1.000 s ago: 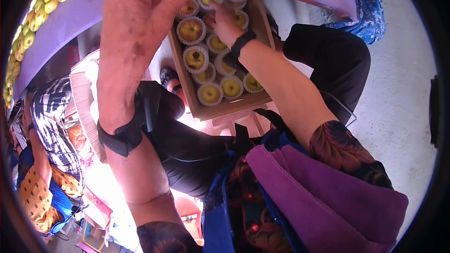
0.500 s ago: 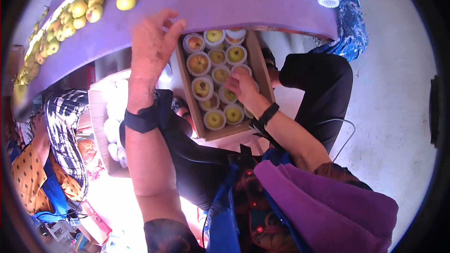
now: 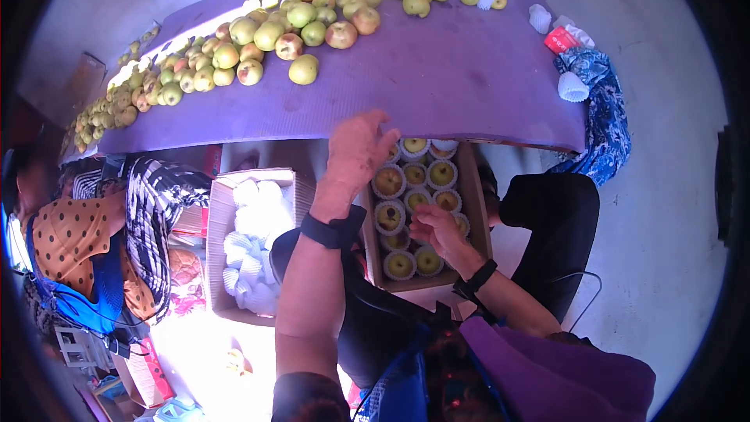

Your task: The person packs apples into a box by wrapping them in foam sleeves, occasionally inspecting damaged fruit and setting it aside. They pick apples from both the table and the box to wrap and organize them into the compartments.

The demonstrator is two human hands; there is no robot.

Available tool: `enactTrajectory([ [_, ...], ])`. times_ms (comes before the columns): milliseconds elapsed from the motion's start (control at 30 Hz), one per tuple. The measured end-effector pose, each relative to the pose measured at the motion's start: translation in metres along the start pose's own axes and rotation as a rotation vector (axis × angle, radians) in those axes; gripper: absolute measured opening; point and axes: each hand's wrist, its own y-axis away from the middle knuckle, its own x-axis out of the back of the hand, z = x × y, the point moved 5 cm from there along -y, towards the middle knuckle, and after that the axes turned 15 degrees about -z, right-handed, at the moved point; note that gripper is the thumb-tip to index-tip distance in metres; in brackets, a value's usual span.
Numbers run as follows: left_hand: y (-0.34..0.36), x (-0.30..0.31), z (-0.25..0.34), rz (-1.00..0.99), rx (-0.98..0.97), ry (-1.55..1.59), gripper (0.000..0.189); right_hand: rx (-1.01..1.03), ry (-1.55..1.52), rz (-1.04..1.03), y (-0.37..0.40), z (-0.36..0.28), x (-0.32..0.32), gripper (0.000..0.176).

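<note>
A cardboard carton between my knees holds rows of yellow-green apples, each in a white foam net sleeve. My left hand hovers by the carton's far left corner at the table edge, thumb apart from the fingers, holding nothing that shows. Over the right half of the carton is my right hand, fingers loosely bent and apart, close above the sleeved apples. Dark bands circle both wrists.
A purple-covered table bears a long heap of loose apples. Left of me stands a box of white foam sleeves. A person in a dotted garment sits at the left. Blue patterned cloth hangs off the table's right end.
The view has tilted up, showing more of the table and apple heap. My left hand has come nearer the carton's far left corner; my right hand stays over the apples.
</note>
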Motion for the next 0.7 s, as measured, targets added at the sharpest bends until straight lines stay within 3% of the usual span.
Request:
enactTrajectory([
  [267, -0.003, -0.002, 0.001, -0.020, 0.032, 0.003, 0.031, -0.016, 0.010, -0.025, 0.003, -0.001, -0.006, 0.030],
  [333, -0.001, 0.005, -0.003, 0.107, 0.007, -0.013, 0.033, -0.002, 0.071, -0.047, 0.004, -0.006, -0.012, 0.030],
  [433, -0.003, 0.013, -0.016, 0.126, 0.066, 0.015, 0.034, -0.001, 0.108, -0.067, 0.010, -0.016, -0.024, 0.030],
  [700, -0.014, 0.020, -0.023, 0.032, 0.106, 0.061, 0.033, 0.003, 0.156, -0.102, 0.023, -0.032, -0.039, 0.029],
])
